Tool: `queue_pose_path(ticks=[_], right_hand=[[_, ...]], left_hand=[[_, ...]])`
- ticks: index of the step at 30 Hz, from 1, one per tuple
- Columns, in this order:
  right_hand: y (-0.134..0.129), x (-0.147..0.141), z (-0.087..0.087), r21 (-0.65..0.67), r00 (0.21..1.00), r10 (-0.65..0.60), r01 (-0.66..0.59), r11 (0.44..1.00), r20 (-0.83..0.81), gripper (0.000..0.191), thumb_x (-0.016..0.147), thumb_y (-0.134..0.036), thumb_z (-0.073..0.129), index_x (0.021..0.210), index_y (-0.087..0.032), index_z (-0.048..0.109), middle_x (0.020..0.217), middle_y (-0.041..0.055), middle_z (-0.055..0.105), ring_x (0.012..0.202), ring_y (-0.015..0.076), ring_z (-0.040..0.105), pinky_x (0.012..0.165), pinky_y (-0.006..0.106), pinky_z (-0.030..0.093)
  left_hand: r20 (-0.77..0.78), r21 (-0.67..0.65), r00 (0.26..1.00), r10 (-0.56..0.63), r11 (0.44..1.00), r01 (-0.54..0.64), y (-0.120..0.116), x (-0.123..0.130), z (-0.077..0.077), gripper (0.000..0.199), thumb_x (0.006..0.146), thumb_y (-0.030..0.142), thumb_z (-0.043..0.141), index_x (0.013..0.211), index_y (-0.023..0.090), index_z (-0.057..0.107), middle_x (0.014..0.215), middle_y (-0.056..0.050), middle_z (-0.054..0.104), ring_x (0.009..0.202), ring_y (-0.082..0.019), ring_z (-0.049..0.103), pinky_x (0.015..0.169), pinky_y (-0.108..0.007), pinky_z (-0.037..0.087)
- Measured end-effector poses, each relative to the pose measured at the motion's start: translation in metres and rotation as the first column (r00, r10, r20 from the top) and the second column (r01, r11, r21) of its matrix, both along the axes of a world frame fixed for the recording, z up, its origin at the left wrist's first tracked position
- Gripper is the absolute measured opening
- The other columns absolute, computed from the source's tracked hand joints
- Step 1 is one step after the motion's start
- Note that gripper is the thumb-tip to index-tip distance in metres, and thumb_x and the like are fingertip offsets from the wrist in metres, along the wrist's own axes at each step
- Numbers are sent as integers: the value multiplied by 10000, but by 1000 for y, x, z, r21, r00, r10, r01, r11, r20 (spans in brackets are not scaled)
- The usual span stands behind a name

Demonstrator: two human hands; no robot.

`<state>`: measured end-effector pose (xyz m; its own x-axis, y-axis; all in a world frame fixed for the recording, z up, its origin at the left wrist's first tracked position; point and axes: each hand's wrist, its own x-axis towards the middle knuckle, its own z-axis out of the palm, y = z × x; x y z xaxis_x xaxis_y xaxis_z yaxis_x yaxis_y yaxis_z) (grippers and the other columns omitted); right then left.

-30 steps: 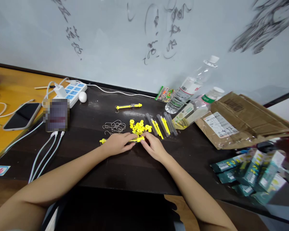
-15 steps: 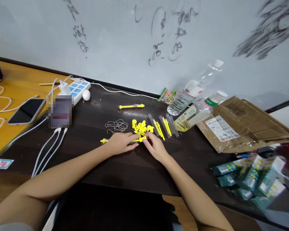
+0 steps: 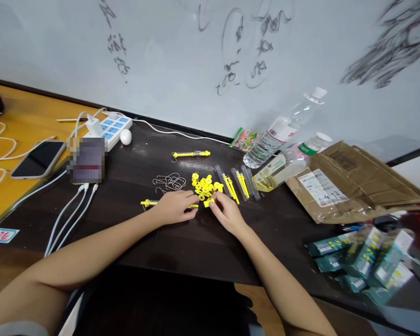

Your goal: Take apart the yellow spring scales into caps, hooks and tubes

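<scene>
My left hand (image 3: pixel 175 207) is closed over a thin yellow rod assembly (image 3: pixel 149 203), which sticks out on both sides of it, low over the dark table. A small yellow cap (image 3: pixel 208 202) is pinched in the fingers of my right hand (image 3: pixel 226 211), slightly apart from the rod's right end. Just beyond my fingers lies a pile of small yellow parts (image 3: pixel 203 185). Wire hooks (image 3: pixel 170 182) lie beyond my left hand. Clear tubes and yellow rods (image 3: pixel 243 183) are right of the pile. Another yellow assembly (image 3: pixel 192 154) with a hook lies farther back.
Two plastic bottles (image 3: pixel 271 140) and a snack packet (image 3: pixel 243 139) stand or lie at the back. A cardboard parcel (image 3: pixel 350 179) and green boxes (image 3: pixel 362 254) are at right. Left are a power strip (image 3: pixel 117 128), cables and a phone (image 3: pixel 38 161).
The yellow cap has come apart from the rod's right end. My left hand and the rod have shifted slightly left, while my right hand stays almost in place.
</scene>
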<state>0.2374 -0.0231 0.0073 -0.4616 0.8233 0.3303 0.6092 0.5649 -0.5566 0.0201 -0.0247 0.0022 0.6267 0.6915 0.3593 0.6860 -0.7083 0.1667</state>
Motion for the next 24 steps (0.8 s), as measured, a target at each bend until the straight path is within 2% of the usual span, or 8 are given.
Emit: queue_pose_path(ticks=[5,10,14,24], right_hand=[[0,0,4,11,998,25,-25,1000,49,125,886,-256,451,770,-208,460,712,5,483,668,157,468,631,274,374],[-1,-2,5,99,958,91,-122,988,272,88,819,-249,520,746,-212,489,753,33,537,753,194,485,687,301,389],[-2,-4,5,152,909,80,-154,976,410,66,819,-258,533,778,-208,521,787,52,565,786,208,491,739,321,393],[-2,-3,5,150,899,59,-137,979,434,86,851,-271,523,800,-203,529,808,58,593,796,211,509,734,324,396]], left_hand=[[-60,-29,996,-62,998,61,2,0,-1,183,844,327,499,900,184,599,878,-28,568,815,-167,532,702,-277,426],[-91,-81,993,-72,995,65,4,0,-2,168,819,302,517,908,183,597,876,-33,555,802,-174,516,717,-290,413],[-96,-82,993,-72,995,64,5,0,-2,185,818,297,514,940,181,593,894,-39,557,826,-181,513,743,-296,408],[-79,-65,994,-76,995,71,5,0,-5,221,829,306,537,1006,182,586,939,-37,561,860,-184,512,753,-302,397]])
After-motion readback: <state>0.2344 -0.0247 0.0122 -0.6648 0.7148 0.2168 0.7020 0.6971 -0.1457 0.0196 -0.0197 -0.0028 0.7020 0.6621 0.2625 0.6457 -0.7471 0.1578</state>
